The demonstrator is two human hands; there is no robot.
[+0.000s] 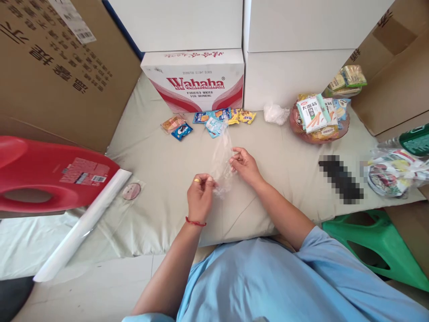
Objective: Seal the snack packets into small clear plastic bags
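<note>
Between my hands hangs a clear plastic bag (pixel 221 154), thin and crumpled, above the cloth-covered surface. My left hand (pixel 200 192) pinches its lower left edge between thumb and fingers. On the other side, my right hand (pixel 245 164) grips the bag's right edge with thumb and fingertips. Just beyond the bag lies a row of small snack packets: blue ones (pixel 212 117) in the middle and yellow ones (pixel 246 116) to their right. Slightly left are an orange-brown packet (pixel 172 124) and a dark blue packet (pixel 182 131). The bag's top end overlaps a light blue packet (pixel 214 127).
A Wahaha water carton (pixel 201 80) and white boxes (pixel 295 76) stand behind. Right are a snack-filled basket (pixel 295 125), a crumpled white bag (pixel 275 114), a pixelated dark object (pixel 342 179) and a green stool (pixel 385 246). Left are a red jug (pixel 60 174) and a white roll (pixel 83 226).
</note>
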